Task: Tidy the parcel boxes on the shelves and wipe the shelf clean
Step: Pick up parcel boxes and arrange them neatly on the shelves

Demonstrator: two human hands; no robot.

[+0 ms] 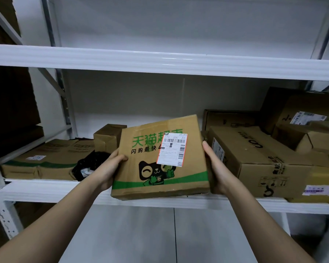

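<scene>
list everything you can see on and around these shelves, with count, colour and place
printed parcel box: 1, brown with green lettering, black cat cartoon and white shipping label, held at the middle shelf's front edge
flat box: 1, brown with a green stripe, lying on the middle shelf at left
small box: 1, brown, behind the held box at its left
black bag: 1, black, between the flat box and the held box
stacked boxes: several, brown, piled on the middle shelf at right
shelving unit: 1, white metal, upper and middle shelves in view
left hand: 1, grips the held box's left side
right hand: 1, grips its right side
</scene>
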